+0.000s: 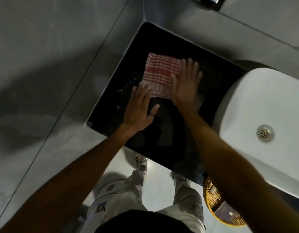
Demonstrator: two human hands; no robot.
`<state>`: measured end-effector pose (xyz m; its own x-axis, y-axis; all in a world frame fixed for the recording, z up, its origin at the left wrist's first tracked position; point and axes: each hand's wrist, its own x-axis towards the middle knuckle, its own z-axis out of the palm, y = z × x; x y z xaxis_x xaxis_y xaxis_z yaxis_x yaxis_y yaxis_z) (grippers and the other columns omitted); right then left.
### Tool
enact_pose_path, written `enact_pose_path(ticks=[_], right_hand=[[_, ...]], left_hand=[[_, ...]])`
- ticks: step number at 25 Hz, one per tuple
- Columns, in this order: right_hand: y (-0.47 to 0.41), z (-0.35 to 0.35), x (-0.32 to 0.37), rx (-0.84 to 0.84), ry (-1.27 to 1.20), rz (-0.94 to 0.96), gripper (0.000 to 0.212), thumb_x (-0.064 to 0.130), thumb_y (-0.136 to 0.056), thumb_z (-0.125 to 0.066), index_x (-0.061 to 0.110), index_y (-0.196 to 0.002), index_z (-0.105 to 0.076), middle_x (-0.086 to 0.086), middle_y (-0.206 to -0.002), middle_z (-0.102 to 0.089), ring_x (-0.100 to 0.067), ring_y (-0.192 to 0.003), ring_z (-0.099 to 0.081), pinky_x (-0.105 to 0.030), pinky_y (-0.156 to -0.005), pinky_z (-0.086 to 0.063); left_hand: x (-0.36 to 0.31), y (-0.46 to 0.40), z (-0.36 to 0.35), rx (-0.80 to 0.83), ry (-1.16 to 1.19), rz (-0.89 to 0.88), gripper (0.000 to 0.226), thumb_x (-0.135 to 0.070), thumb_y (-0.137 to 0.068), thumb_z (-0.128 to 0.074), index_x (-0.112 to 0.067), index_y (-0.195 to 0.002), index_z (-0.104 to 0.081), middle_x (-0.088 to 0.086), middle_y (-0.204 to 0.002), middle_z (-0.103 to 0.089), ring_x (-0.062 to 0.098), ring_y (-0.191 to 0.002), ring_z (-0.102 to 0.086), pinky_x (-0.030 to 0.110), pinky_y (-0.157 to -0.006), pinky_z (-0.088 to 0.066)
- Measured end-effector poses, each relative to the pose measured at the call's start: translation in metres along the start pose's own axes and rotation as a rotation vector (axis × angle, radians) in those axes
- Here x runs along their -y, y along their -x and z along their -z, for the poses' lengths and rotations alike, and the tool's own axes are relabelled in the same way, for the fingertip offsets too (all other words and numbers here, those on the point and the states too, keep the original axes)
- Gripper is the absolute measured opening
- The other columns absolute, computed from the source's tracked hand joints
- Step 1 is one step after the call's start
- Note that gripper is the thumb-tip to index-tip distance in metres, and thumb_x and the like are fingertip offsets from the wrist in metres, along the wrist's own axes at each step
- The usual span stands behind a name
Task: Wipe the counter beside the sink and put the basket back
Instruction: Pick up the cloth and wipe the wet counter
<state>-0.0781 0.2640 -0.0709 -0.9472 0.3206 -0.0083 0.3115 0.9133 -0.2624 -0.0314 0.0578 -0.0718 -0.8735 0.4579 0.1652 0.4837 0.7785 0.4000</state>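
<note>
A red-and-white striped cloth [159, 74] lies flat on the black counter [212, 78] to the left of the white sink [263, 106]. My left hand [139, 109] rests flat with fingers spread, its fingertips on the cloth's near left corner. My right hand [185, 86] presses flat on the cloth's right edge and looks blurred. A yellow woven basket [212, 197] holding small packets sits low at the right, below the counter's front edge, partly hidden by my right forearm.
Grey tiled walls close in the counter at the left and back. Water drops glisten on the counter's left part [121, 91]. The sink drain [264, 132] shows at the right. My legs and shoes stand on the pale floor [155, 167] below.
</note>
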Motion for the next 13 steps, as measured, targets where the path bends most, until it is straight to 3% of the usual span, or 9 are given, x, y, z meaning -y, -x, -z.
enact_pose_path(ticks=[2, 4, 8, 10, 13], right_hand=[[0.055, -0.005, -0.029, 0.003, -0.005, -0.238, 0.073, 0.047, -0.107, -0.032, 0.005, -0.166, -0.022, -0.020, -0.174, -0.017, -0.040, -0.163, -0.013, -0.062, -0.130, -0.010], [0.084, -0.017, -0.044, 0.082, 0.092, -0.262, 0.077, 0.050, -0.106, -0.031, 0.005, -0.167, -0.019, -0.018, -0.175, -0.015, -0.039, -0.163, -0.012, -0.063, -0.130, -0.008], [0.080, -0.027, -0.047, 0.056, 0.137, -0.267, 0.078, 0.054, -0.104, -0.034, 0.007, -0.166, -0.025, -0.016, -0.174, -0.022, -0.038, -0.162, -0.020, -0.062, -0.129, -0.011], [0.081, -0.034, -0.052, -0.001, 0.162, -0.254, 0.078, 0.054, -0.104, -0.035, 0.007, -0.165, -0.027, -0.015, -0.173, -0.025, -0.037, -0.161, -0.022, -0.062, -0.129, -0.011], [0.082, -0.035, -0.052, 0.005, 0.126, -0.253, 0.078, 0.053, -0.103, -0.036, 0.008, -0.166, -0.024, -0.014, -0.174, -0.023, -0.037, -0.162, -0.020, -0.063, -0.129, -0.011]], left_hand=[[0.011, -0.056, 0.002, 0.060, 0.056, -0.097, 0.069, -0.041, -0.101, -0.059, 0.001, -0.154, -0.044, 0.023, -0.163, -0.041, 0.043, -0.156, -0.029, 0.056, -0.131, -0.017], [0.019, -0.110, -0.004, 0.208, -0.011, -0.238, 0.085, -0.054, -0.093, -0.062, -0.004, -0.158, -0.039, 0.021, -0.166, -0.037, 0.042, -0.157, -0.028, 0.059, -0.130, -0.017], [0.026, -0.148, -0.034, 0.416, -0.305, -0.438, 0.107, -0.088, -0.085, -0.041, -0.019, -0.165, -0.027, 0.010, -0.174, -0.022, 0.036, -0.162, -0.015, 0.064, -0.130, -0.003], [0.026, -0.141, -0.044, 0.374, -0.309, -0.394, 0.104, -0.088, -0.084, -0.039, -0.023, -0.165, -0.030, 0.008, -0.173, -0.024, 0.038, -0.161, -0.017, 0.068, -0.128, -0.008], [0.022, -0.134, -0.043, 0.324, -0.229, -0.166, 0.104, -0.083, -0.079, -0.054, -0.024, -0.162, -0.037, 0.007, -0.172, -0.030, 0.042, -0.159, -0.022, 0.067, -0.127, -0.007]])
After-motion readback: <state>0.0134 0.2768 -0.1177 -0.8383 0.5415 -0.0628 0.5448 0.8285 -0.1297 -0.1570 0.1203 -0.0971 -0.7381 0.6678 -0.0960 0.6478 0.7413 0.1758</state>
